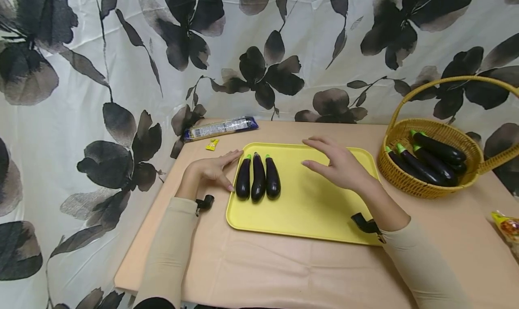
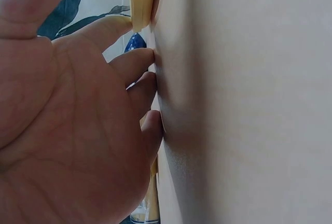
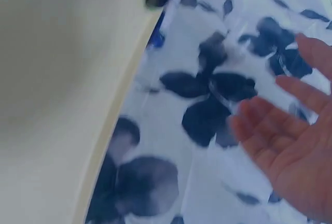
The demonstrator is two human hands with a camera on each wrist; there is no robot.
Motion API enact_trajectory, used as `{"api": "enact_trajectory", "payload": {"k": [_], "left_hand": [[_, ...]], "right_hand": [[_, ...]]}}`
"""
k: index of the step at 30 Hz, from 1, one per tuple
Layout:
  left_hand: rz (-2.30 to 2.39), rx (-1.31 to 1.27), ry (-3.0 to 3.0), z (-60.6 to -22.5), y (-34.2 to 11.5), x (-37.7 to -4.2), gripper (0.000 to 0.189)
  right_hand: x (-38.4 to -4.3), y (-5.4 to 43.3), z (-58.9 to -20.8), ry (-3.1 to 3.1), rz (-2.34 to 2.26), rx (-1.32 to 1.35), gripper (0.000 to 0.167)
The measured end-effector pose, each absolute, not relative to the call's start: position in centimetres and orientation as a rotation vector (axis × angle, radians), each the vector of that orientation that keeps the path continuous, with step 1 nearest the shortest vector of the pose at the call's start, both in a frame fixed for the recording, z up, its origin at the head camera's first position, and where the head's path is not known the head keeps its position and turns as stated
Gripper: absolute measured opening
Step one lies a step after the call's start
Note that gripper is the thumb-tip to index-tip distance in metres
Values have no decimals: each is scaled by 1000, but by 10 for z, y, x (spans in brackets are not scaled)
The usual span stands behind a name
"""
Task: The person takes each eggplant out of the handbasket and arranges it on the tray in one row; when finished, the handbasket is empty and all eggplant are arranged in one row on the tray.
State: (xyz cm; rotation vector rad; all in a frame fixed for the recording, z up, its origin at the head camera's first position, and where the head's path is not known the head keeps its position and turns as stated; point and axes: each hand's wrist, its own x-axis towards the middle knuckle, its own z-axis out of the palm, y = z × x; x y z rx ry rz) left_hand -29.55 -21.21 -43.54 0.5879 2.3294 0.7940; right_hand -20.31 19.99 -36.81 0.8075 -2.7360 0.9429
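Three dark eggplants lie side by side on the left part of a yellow tray: a left one, a middle one and a right one, green stem ends toward the back. My left hand touches the tray's left edge, fingers extended; in the left wrist view its fingertips meet the tray rim and the tabletop. Over the tray's right half my right hand hovers, fingers spread and holding nothing. The right wrist view shows that palm apart from the tray.
A wicker basket with a tall handle stands to the right, holding several eggplants. Behind the tray's left corner lie a long blue-and-silver packet and a small yellow wrapper. Another yellow packet sits at the right edge.
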Motion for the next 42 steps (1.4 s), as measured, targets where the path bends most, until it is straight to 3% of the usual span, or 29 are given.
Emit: {"api": "enact_trajectory", "payload": {"k": [15,42], "left_hand": [[765,552,2336,-434,-212,-294,142],[783,554,2332,-437,-213,-294,140]], "right_hand": [[-207,257,-357,-2416,942,805,54],[-213,356,-363,-2423,775,299,47]]}}
